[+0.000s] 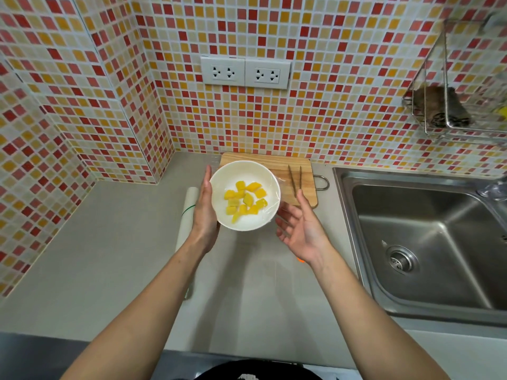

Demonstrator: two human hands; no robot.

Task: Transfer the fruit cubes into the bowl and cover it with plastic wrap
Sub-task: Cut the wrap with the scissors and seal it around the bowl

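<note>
Here the bowl (245, 195) sits on the counter (109, 242), partly over the cutting board (297, 171), with the fruit cubes (245, 200) inside and plastic wrap (274, 187) already stretched over it. The left hand (203, 209) lies flat on its side; the right hand (299, 223) is open, holding nothing. The film is probably thin and clingy, so press it under the rim.

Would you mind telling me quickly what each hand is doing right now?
Left hand: open, straight fingers pressed against the side of the white bowl.
Right hand: open, palm up beside the bowl, holding nothing.
</note>
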